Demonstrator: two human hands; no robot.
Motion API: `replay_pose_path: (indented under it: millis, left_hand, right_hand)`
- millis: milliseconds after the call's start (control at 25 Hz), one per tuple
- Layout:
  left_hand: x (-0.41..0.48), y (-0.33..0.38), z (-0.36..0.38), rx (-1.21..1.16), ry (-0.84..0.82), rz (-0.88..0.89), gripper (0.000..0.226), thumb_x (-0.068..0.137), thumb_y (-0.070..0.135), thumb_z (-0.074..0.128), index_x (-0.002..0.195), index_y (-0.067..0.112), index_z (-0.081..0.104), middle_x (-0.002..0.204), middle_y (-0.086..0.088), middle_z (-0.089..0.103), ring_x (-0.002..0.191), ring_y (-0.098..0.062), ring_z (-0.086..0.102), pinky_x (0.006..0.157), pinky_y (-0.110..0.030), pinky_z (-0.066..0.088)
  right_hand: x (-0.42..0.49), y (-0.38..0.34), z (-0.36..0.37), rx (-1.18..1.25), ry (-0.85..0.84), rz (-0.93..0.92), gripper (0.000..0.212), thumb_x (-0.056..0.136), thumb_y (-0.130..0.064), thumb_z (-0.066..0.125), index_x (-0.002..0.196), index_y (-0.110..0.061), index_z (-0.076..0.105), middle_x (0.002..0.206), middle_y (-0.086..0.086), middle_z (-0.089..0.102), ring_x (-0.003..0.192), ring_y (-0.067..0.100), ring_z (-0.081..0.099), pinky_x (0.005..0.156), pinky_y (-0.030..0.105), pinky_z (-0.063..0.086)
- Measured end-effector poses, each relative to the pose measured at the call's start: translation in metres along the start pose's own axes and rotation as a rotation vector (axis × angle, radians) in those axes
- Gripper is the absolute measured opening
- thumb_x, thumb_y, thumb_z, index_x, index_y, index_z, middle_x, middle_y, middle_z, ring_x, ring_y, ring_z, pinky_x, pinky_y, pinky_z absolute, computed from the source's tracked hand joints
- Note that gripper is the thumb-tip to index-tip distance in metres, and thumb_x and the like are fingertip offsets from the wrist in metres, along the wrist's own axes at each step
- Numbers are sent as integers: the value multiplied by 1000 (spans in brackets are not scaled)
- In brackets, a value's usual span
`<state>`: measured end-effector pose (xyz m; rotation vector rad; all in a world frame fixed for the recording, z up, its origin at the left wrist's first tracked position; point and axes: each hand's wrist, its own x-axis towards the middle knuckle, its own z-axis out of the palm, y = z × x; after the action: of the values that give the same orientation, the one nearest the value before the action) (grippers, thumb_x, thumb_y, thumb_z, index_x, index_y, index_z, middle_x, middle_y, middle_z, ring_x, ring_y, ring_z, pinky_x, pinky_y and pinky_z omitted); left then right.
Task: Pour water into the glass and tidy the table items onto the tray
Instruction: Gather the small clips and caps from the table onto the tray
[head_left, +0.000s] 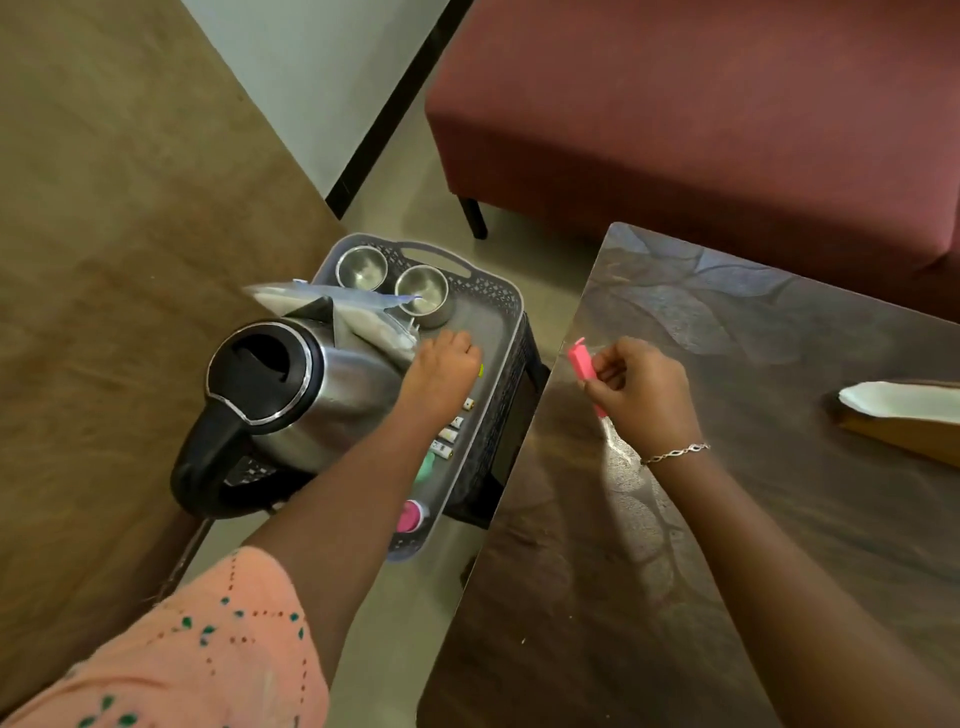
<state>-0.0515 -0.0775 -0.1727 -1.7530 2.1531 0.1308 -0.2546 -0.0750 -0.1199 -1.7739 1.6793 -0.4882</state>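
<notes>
The grey plastic tray with a lattice rim (496, 410) stands on a low support just beside the edge of the glossy brown patterned table (727, 519), close enough that things can be passed across without a stretch. No glass shows anywhere, so the pouring step cannot be judged; the work in hand looks like the tidying.

The right hand (644, 389) hovers over the table edge nearest the tray, fingers and thumb curled round a pink plastic bar-shaped item (581, 359), its top end sticking up clear of the fist, probably so it can be set down next. The left hand (441, 369) reaches into the tray with fingers bent down onto its floor; a sliver of a yellow-green object (481, 370) peeks out at the fingertips, but whether the hand grips it or only rests there cannot be told.

Around that hand the tray holds a stainless steel kettle with black lid and handle (332, 384), two small steel bowls (362, 267) at the far end, clear plastic bags (363, 312) and a row of small batteries (452, 426) along the near wall, packed to the sides so the middle is free.

Further off, a wooden tissue holder (898, 410) sits on the table, and a dark red sofa (727, 130) stands behind
</notes>
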Motion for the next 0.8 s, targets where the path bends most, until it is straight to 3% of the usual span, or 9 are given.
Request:
replay_pose_path:
  millis: [80, 120, 200, 280, 400, 560, 680, 800]
  left_hand:
    - [9, -4, 13, 8, -76, -8, 29, 88, 4, 36, 111, 1, 54, 113, -15, 53, 109, -33, 49, 86, -39, 39]
    - [11, -5, 19, -3, -45, 8, 28, 86, 4, 38, 105, 2, 58, 107, -14, 56, 103, -32, 53, 81, -38, 42]
    - [16, -7, 20, -6, 5, 54, 32, 71, 9, 35, 73, 9, 68, 75, -6, 62, 71, -24, 62, 56, -28, 46]
    - [20, -10, 35, 8, 70, 102, 33, 60, 12, 30, 52, 15, 62, 55, -1, 56, 49, -18, 57, 41, -20, 39]
    - [13, -9, 36, 4, 3, 116, 30, 57, 12, 31, 50, 18, 60, 52, 2, 55, 45, -17, 55, 43, -18, 39]
    - [9, -8, 41, -34, 36, 166, 5, 51, 18, 62, 55, 20, 62, 56, 4, 58, 51, -15, 58, 44, -20, 41]
    - [-1, -6, 47, -69, 82, 146, 7, 53, 19, 54, 54, 18, 61, 57, 3, 59, 53, -15, 58, 47, -20, 43]
    - [-15, -4, 58, -130, 143, 128, 25, 64, 17, 37, 57, 18, 61, 60, -2, 57, 56, -20, 58, 54, -24, 47]
  right_hand:
    - [5, -4, 1, -3, -9, -10, 12, 75, -10, 70, 82, -3, 63, 84, 11, 65, 73, 24, 62, 71, 39, 52]
    - [6, -6, 1, -3, -16, -11, 12, 75, -10, 70, 82, -3, 63, 84, 11, 65, 73, 24, 61, 70, 39, 53]
    - [9, -8, 1, -2, -23, -1, 12, 75, -10, 71, 82, -5, 63, 84, 10, 65, 72, 22, 61, 70, 37, 54]
    - [13, -10, 2, -5, -24, 9, 11, 75, -9, 71, 81, -6, 63, 83, 8, 65, 71, 21, 61, 69, 34, 53]
    - [22, -15, 5, 3, -25, 15, 11, 75, -9, 72, 81, -7, 63, 80, 3, 62, 70, 17, 59, 68, 32, 52]
    - [37, -27, 15, 23, -51, -16, 13, 75, -8, 71, 85, -7, 63, 81, 5, 65, 71, 16, 59, 68, 29, 51]
    - [46, -41, 26, 12, -82, -52, 12, 79, -18, 69, 84, -8, 65, 78, 3, 64, 71, 16, 60, 70, 31, 52]
    - [58, -56, 45, -46, -158, -115, 12, 80, -19, 67, 86, -9, 65, 78, 2, 64, 75, 18, 61, 73, 34, 52]
